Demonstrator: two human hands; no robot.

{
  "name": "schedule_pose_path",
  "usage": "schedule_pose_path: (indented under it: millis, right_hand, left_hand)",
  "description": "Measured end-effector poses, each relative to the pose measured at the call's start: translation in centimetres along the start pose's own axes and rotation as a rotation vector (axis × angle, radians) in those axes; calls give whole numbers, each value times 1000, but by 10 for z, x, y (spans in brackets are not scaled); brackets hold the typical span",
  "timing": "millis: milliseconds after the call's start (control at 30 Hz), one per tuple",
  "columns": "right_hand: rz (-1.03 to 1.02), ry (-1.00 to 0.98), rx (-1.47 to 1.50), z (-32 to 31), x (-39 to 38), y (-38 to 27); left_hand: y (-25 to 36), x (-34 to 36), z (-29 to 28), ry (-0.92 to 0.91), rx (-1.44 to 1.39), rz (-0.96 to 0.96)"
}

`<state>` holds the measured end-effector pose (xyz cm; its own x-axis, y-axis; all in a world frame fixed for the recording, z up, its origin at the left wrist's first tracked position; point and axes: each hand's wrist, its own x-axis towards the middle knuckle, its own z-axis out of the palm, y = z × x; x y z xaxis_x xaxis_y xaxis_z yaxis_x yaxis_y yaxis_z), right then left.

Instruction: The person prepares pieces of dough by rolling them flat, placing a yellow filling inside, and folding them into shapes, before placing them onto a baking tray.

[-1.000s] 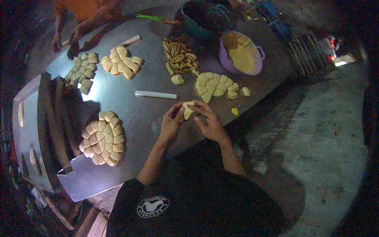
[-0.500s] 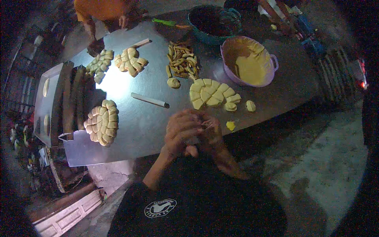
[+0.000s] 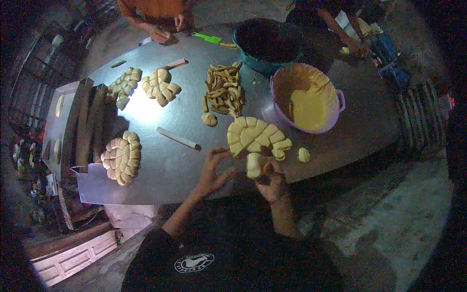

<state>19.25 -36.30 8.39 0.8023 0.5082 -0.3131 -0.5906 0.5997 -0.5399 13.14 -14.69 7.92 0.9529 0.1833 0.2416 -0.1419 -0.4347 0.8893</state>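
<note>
On the steel table, my left hand is open, fingers apart, left of a pale dough piece. My right hand grips that piece just below a cluster of cut dough portions. A small dough ball lies to the right and another lump to the upper left, by a pile of sliced banana-like strips. A white cylinder lies left of my hands. More cut dough clusters rest at left and farther back.
A purple tub of yellow mixture and a dark teal tub stand at back right, near a green-handled tool. Stacked trays border the left. One co-worker is across the table, another at upper right.
My hands, clasped half a second ago, have separated, with the dough piece now in my right hand. The view has shifted. The co-worker's hands opposite have moved along the table edge.
</note>
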Motion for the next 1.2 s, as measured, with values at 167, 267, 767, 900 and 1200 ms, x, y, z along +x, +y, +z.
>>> schedule_pose_path:
  millis: [167, 267, 767, 900, 1200]
  right_hand:
    - [76, -33, -268, 44, 43, -69]
    - [49, -11, -688, 60, 78, -90]
    - [-359, -324, -2342, 51, 458, -197]
    - [30, -323, -2185, 90, 459, -172]
    - [212, -90, -1586, 98, 426, -200]
  left_hand:
    - [-110, 104, -31, -16, 237, -101]
    - [-145, 151, -33, -79, 550, -84]
    - [-153, 189, -88, -157, 680, 127]
    - [-173, 175, -82, 14, 721, -74]
    - [-167, 177, -88, 134, 456, -415]
